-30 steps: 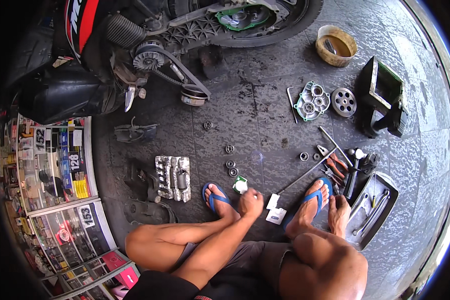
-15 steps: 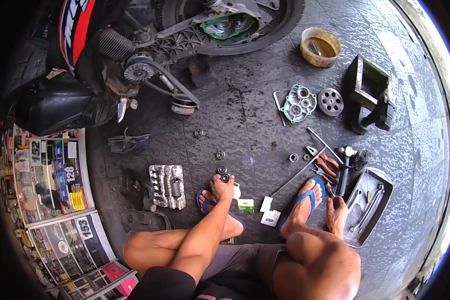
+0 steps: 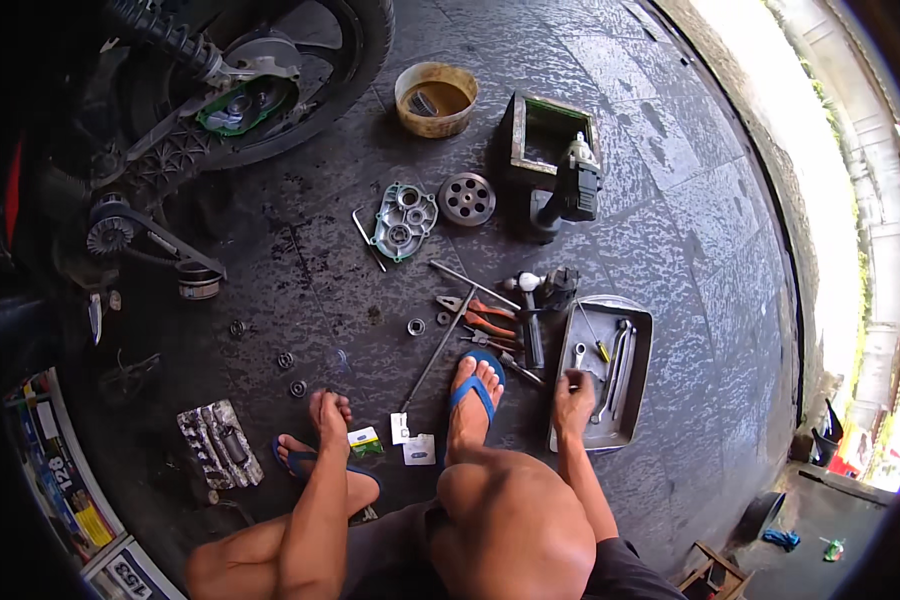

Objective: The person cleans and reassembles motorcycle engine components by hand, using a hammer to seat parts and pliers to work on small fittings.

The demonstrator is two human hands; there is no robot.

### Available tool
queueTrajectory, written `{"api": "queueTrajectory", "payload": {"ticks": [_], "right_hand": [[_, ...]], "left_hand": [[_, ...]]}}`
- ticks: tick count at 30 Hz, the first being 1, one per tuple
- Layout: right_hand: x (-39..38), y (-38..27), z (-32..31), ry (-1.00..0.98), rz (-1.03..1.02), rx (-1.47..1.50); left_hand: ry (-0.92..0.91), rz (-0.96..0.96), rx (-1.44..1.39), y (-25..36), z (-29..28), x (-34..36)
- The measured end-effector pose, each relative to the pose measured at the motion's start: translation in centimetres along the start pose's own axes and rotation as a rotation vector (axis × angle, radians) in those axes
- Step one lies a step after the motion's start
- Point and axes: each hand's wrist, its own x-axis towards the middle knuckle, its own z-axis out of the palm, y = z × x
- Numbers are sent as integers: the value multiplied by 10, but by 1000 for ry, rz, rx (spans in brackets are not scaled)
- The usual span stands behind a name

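My left hand [image 3: 329, 412] hangs low over the floor with its fingers curled. What they hold, if anything, is hidden. Just left of it lies a small round bearing [image 3: 298, 388], with a second bearing [image 3: 285, 359] and a third bearing [image 3: 236, 328] farther off. Over the left side of a metal tray [image 3: 632, 425], my right hand [image 3: 574, 408] has thumb and fingers drawn together around something dark and too small to name. A ring-ended wrench [image 3: 580, 352] lies in the tray just beyond its fingertips, beside longer wrenches [image 3: 620, 370] and a yellow-handled screwdriver [image 3: 602, 350].
Left of the tray lie a hammer [image 3: 533, 330], orange-handled pliers [image 3: 490, 318] and a T-handle wrench [image 3: 438, 350]. Farther out are a gear cover [image 3: 406, 222], a round drum [image 3: 467, 200], an oil basin [image 3: 436, 125] and a motorbike wheel [image 3: 370, 75]. Small cards [image 3: 419, 450] lie between my feet.
The view has swung to the right. My right hand has moved from beside the tray to over it. My left hand has drawn away from the nearest bearing; the black ring no longer shows in its fingers.
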Motion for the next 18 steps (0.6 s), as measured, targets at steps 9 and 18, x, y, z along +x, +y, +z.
{"api": "queueTrajectory", "payload": {"ticks": [9,18], "right_hand": [[119,58,35,-40,-357,-478],[116,-148,-47,-441,-466,406]], "left_hand": [[-563,-77,-545,112,61,-74],[-575,126,-644,173,31,-166]]}}
